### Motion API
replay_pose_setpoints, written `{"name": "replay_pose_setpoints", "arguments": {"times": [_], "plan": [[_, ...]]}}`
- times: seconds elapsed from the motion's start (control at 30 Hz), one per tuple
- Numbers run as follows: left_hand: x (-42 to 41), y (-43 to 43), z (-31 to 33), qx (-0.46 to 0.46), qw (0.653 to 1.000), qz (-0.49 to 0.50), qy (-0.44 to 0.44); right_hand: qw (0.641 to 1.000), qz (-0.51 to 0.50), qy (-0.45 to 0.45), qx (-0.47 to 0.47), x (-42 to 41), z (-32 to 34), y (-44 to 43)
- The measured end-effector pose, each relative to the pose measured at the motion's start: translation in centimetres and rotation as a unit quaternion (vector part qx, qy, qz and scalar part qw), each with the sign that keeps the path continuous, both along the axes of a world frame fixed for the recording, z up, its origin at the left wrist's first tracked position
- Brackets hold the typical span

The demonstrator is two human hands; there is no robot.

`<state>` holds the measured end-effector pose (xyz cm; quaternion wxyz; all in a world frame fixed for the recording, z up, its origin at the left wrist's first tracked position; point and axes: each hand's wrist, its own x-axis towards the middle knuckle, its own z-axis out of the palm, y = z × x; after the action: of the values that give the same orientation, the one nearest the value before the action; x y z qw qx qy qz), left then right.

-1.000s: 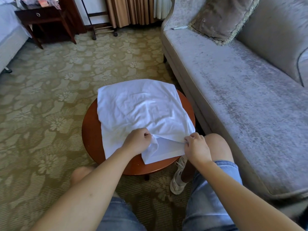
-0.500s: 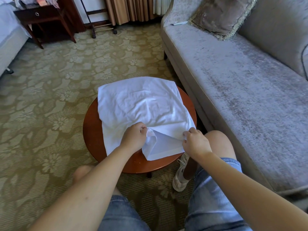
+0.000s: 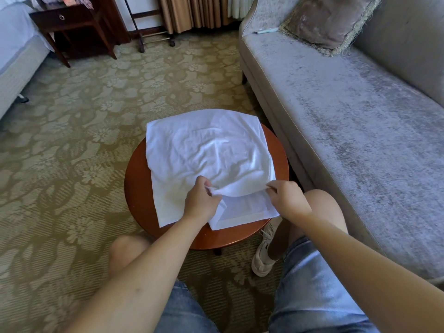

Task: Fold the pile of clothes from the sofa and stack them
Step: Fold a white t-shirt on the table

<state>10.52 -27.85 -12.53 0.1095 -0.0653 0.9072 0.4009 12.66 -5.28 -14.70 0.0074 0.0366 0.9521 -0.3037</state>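
Two hands grasp one white garment (image 3: 206,150) spread over the round wooden tabletop (image 3: 137,203) beside the sofa (image 3: 348,121), its far edge overhanging the rim. The left hand (image 3: 200,204) and right hand (image 3: 288,200) each pinch its near top layer, lifted slightly off the layer beneath, both curled tight on the cloth.

round wooden table (image 3: 137,200) | on it: white garment (image 3: 206,155), spread, far edge overhanging
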Motion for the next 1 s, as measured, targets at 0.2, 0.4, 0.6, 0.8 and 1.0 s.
{"name": "replay_pose_setpoints", "arguments": {"times": [0.2, 0.4, 0.6, 0.8, 1.0], "plan": [[0.6, -1.6, 0.1, 0.023, 0.999, -0.005, -0.041, 0.956, -0.213, 0.055, -0.194, -3.3, 2.8, 2.6], [0.7, -5.3, 0.9, -0.014, 0.998, 0.01, -0.064, 0.857, -0.433, 0.053, -0.273, -5.1, 3.0, 5.3], [0.8, -7.2, 0.9, -0.084, 0.992, -0.024, -0.095, 0.881, -0.389, 0.056, -0.263, -4.6, 3.0, 2.4], [0.2, -6.5, 0.1, -0.141, 0.989, -0.002, -0.044, 0.907, -0.34, 0.071, -0.238, -4.3, 3.9, 1.8], [0.0, -5.7, 0.2, -0.166, 0.984, -0.038, 0.049, 0.915, -0.329, 0.069, -0.223, -4.1, 4.2, 2.5]]}}
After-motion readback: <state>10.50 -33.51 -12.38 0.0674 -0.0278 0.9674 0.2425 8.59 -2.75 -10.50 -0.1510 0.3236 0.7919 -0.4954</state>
